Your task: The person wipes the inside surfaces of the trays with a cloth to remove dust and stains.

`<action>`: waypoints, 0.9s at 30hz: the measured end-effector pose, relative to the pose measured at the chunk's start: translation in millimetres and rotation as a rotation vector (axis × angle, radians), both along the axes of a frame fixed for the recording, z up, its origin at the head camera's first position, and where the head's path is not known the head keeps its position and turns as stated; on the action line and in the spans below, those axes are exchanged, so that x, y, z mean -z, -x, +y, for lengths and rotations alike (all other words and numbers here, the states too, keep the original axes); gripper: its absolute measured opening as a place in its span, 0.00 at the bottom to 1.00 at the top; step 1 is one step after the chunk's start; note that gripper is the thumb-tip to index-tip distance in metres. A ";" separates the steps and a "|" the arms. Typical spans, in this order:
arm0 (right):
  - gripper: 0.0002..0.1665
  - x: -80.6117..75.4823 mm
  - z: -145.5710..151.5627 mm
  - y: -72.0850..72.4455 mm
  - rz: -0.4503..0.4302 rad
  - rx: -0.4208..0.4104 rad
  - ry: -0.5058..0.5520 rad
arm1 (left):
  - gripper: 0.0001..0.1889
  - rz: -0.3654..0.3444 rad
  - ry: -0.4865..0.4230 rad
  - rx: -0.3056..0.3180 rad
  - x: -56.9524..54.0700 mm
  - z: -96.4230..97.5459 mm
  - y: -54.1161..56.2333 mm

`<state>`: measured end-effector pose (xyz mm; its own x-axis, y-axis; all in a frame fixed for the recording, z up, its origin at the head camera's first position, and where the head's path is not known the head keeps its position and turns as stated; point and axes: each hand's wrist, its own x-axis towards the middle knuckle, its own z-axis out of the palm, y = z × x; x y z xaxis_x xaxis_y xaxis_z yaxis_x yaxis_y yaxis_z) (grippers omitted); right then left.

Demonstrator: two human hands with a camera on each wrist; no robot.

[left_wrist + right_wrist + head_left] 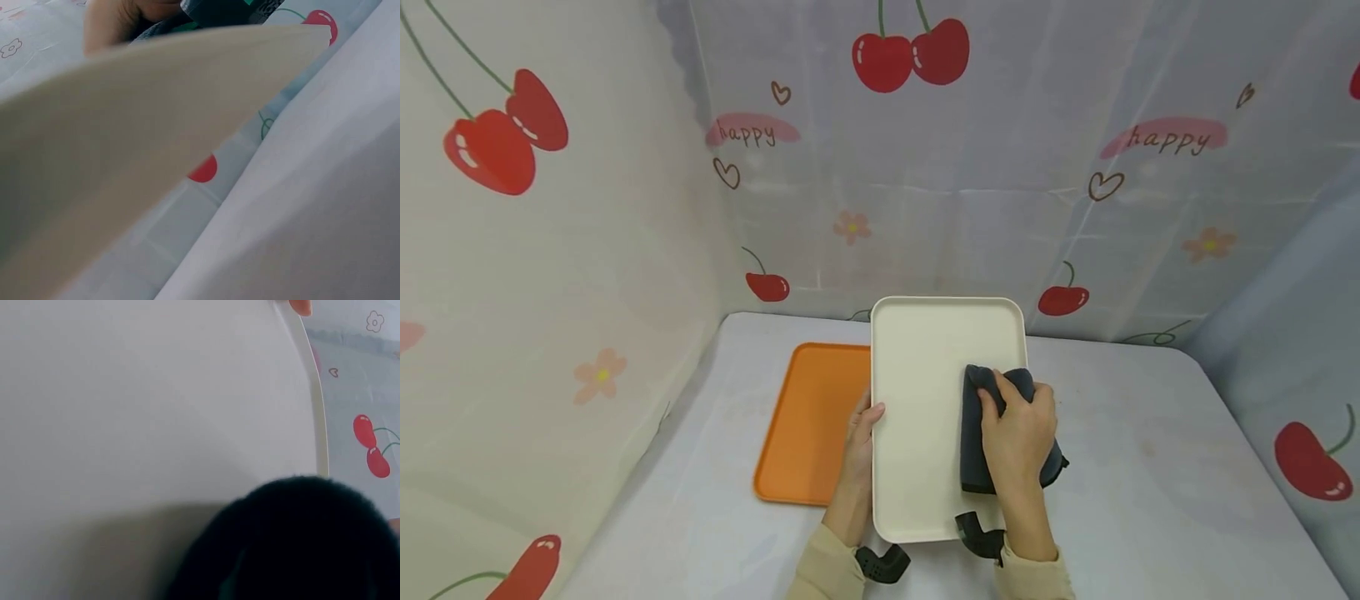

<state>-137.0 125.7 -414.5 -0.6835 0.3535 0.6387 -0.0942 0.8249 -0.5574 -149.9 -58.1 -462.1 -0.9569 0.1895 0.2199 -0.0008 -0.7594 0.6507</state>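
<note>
A cream rectangular tray (pixel 917 417) is held up, tilted, above the table. My left hand (pixel 859 446) grips its left edge, with the thumb over the rim and the other fingers mostly hidden behind it. In my right hand (pixel 1021 429) is a bunched dark grey-blue cloth (pixel 973 450), pinched and resting against the right side of the tray's face. The right wrist view has the cloth (pixel 300 544) dark and close up, against the pale tray surface (pixel 156 394). Seen edge-on and blurred, the tray (pixel 156 112) fills much of the left wrist view.
An orange tray (pixel 812 425) lies on the white-covered table (pixel 1150 467), partly hidden behind the cream tray. Cherry-patterned curtains (pixel 955 208) hang behind the table and at both sides. Black curved pieces (pixel 883 564) sit at both wrists.
</note>
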 end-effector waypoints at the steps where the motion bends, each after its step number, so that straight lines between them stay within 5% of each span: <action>1: 0.20 -0.2 -1.7 0.1 0.001 -0.004 -0.002 | 0.27 0.002 0.000 0.000 0.2 -0.1 0.2; 23: 0.21 -5.4 -56.2 -10.1 0.006 -0.138 -0.076 | 0.28 0.028 0.050 0.034 6.9 4.6 -1.3; 27: 0.21 -6.3 -66.7 -11.6 0.015 -0.174 -0.110 | 0.29 -0.012 0.100 -0.010 8.0 7.0 0.3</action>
